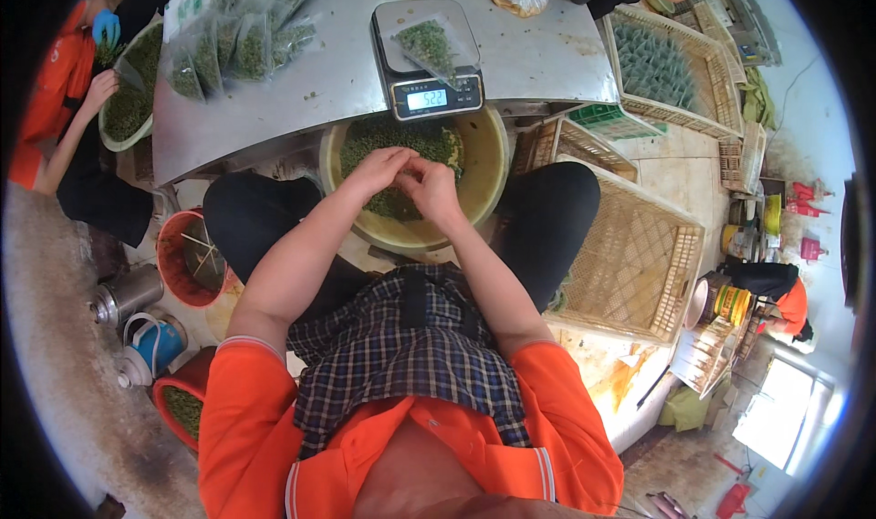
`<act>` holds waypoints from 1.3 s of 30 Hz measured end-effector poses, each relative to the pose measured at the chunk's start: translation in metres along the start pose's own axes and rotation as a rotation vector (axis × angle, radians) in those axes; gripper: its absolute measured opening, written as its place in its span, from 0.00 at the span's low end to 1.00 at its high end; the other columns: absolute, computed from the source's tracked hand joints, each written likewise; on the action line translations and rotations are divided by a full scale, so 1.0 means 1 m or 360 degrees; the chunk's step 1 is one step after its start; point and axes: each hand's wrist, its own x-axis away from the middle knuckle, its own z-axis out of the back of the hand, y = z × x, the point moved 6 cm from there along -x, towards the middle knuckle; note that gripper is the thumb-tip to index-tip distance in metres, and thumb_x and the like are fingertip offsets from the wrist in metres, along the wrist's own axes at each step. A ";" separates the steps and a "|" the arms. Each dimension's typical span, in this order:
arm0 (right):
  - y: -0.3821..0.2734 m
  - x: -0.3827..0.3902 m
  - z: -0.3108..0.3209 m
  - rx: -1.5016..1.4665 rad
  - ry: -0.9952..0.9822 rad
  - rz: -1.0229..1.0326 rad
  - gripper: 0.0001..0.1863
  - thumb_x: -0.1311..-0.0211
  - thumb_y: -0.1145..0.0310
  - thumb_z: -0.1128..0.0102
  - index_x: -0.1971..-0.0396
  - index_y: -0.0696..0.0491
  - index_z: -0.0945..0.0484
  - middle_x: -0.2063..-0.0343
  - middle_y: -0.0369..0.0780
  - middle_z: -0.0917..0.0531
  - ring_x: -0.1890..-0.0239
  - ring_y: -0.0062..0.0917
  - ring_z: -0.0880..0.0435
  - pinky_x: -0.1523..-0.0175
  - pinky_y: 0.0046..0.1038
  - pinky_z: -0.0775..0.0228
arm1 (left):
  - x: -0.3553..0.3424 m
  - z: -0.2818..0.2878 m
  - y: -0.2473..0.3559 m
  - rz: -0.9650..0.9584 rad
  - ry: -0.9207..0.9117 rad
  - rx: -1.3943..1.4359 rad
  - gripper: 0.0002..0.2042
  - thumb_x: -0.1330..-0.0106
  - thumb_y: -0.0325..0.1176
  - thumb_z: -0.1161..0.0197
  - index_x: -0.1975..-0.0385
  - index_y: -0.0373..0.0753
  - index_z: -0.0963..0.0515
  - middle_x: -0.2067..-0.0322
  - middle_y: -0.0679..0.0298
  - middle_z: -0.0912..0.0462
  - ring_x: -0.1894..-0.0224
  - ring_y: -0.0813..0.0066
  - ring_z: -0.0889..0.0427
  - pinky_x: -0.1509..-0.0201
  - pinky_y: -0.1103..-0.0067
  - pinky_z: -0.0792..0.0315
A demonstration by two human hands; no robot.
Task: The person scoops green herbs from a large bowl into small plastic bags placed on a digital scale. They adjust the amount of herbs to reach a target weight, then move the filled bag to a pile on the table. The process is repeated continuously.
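My left hand (381, 167) and my right hand (431, 190) meet with curled fingers over a yellowish basin (488, 177) between my knees, which holds small green granular produce (363, 140). Whatever is pinched between my fingers is too hidden to make out. Just beyond the basin, a digital scale (394, 17) at the steel table's near edge bears a clear pouch of green granules (427, 46).
Several filled pouches (251, 49) lie on the steel table (538, 58). Plastic crates (630, 263) stand at right, buckets (196, 254) and flasks (123, 295) at left. A co-worker (59, 99) holds greens over a tub at left; others are at upper and lower right.
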 end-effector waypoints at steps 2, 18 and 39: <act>-0.013 0.004 0.014 -0.0080 0.0159 0.0089 0.09 0.46 0.73 0.39 0.64 0.57 0.17 0.76 0.44 0.16 0.75 0.29 0.16 0.67 0.27 0.25 | 0.003 -0.011 -0.003 0.0240 -0.0142 0.0447 0.19 0.28 0.47 0.51 0.55 0.35 0.24 0.62 0.62 0.20 0.59 0.73 0.20 0.53 0.74 0.23; -0.088 -0.025 0.117 0.0222 0.0772 0.0326 0.08 0.48 0.74 0.36 0.66 0.58 0.17 0.73 0.45 0.16 0.71 0.32 0.17 0.63 0.28 0.26 | 0.012 -0.013 0.019 0.0079 -0.0224 0.0618 0.10 0.30 0.35 0.47 0.58 0.35 0.24 0.65 0.66 0.22 0.66 0.80 0.21 0.64 0.85 0.26; -0.060 0.013 0.098 0.0432 0.0724 0.0512 0.10 0.52 0.75 0.33 0.66 0.53 0.17 0.67 0.40 0.17 0.60 0.35 0.21 0.55 0.32 0.29 | 0.014 -0.006 0.024 -0.0136 -0.0011 -0.0360 0.12 0.31 0.33 0.49 0.54 0.37 0.22 0.64 0.63 0.19 0.64 0.76 0.19 0.58 0.78 0.24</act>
